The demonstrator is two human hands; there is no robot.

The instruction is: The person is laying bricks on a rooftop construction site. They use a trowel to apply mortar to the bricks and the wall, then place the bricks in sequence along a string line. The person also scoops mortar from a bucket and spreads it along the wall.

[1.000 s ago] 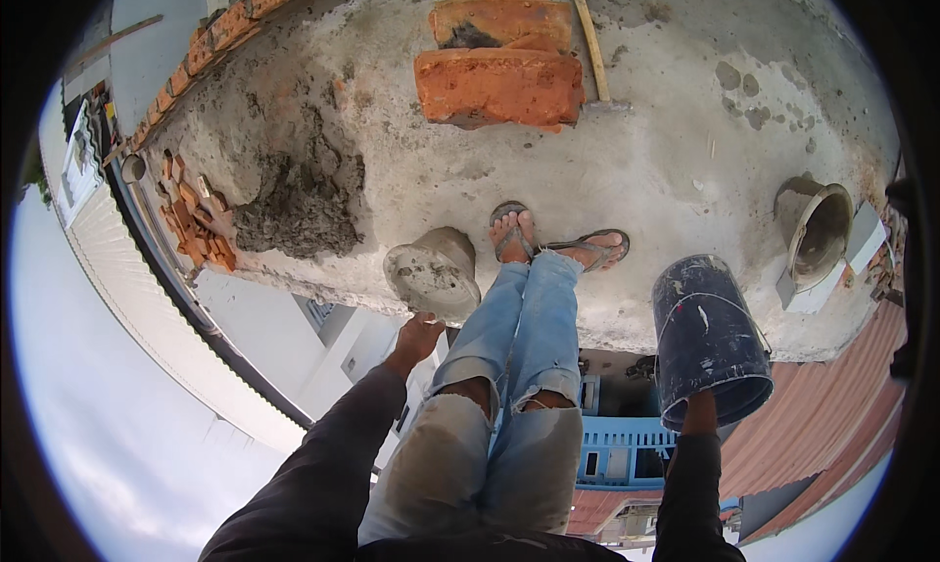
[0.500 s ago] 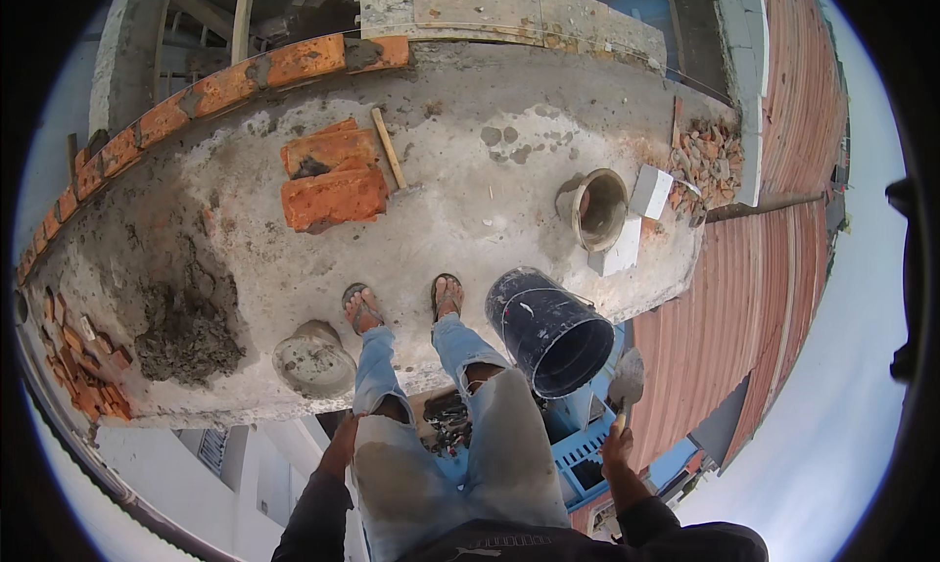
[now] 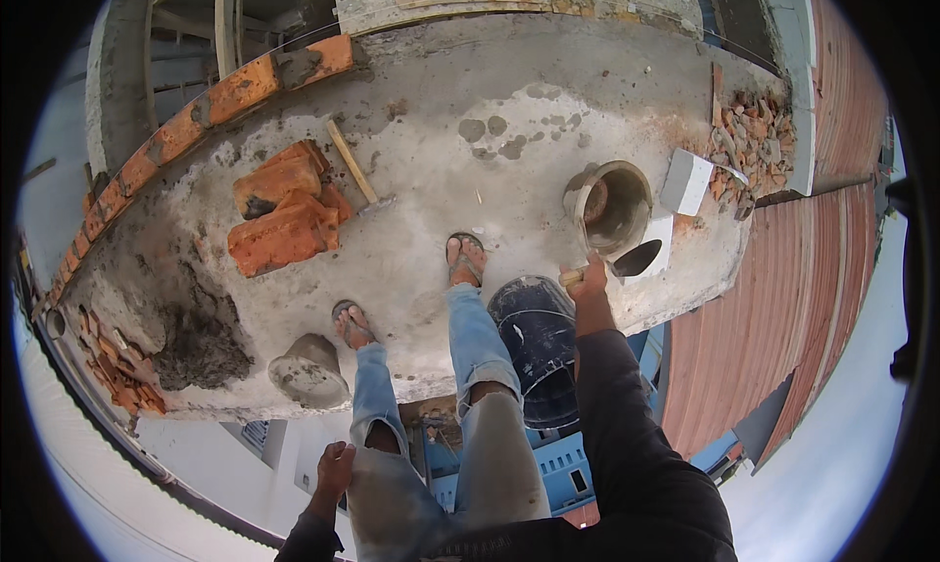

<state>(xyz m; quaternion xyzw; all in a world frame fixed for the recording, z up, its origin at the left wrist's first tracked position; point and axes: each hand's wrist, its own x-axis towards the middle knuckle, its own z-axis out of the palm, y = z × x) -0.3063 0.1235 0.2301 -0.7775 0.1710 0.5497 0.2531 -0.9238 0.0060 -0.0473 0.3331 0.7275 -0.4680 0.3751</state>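
My right hand (image 3: 589, 282) grips a trowel by its pale handle, and the dark pointed blade (image 3: 638, 258) reaches out to the right. This blade is beside the rim of a round grey bucket (image 3: 643, 192), which lies tilted with its mouth toward me. Below my right hand a large black bucket (image 3: 534, 332) is partly covered by my sleeve. My left hand (image 3: 336, 467) hangs beside my left thigh, its fingers loosely curled with nothing seen in them.
Orange bricks (image 3: 284, 236) lie stacked beside a wooden-handled hammer (image 3: 352, 163). Wet mortar (image 3: 201, 337) and a mortar-crusted bucket (image 3: 309, 371) are at left. A curved brick course (image 3: 240, 89) edges the slab. White blocks (image 3: 685, 183) and rubble (image 3: 754, 141) lie at right, near the drop-off.
My right hand has carried the trowel up and inward, from beyond the black bucket to the grey bucket. My right foot has stepped forward. My left hand has shifted slightly down.
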